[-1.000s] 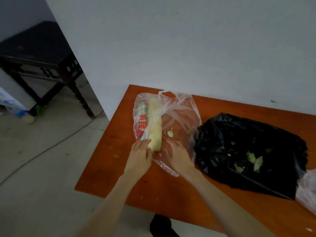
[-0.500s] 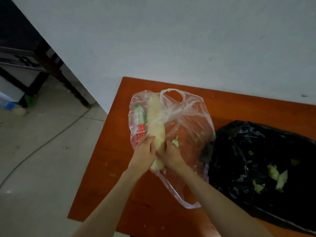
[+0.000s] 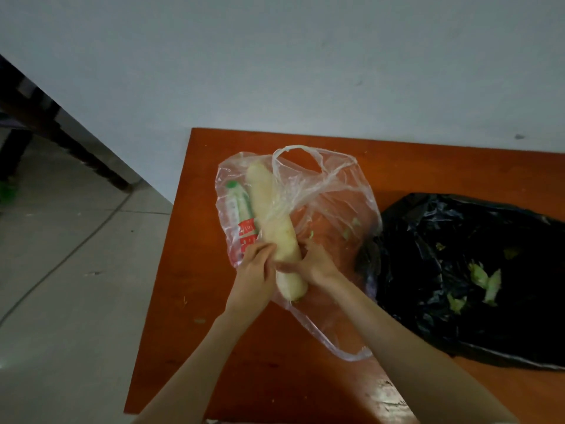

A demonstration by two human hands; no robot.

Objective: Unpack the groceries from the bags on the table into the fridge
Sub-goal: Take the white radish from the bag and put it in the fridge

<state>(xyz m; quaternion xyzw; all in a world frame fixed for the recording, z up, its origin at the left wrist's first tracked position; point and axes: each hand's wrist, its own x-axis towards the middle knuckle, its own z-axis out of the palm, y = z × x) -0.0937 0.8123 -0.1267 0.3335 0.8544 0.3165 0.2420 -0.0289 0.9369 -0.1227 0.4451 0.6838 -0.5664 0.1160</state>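
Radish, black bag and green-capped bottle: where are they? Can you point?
radish point(image 3: 276, 221), head view, middle of its pale body
black bag point(image 3: 428, 240), head view, crinkled top surface
bottle point(image 3: 241, 206), head view, its side inside the clear bag

Only one printed item: a package point(image 3: 241, 218) with a green cap end, inside the clear bag point(image 3: 330, 203) near the tabletop's left edge, lying just beside the radish point(image 3: 275, 228). It carries a red label panel with large white characters (look like Chinese; too blurred and creased under the plastic to read). The left hand point(image 3: 253, 270) covers the label's lower end. No other text, number or brand legible anywhere.
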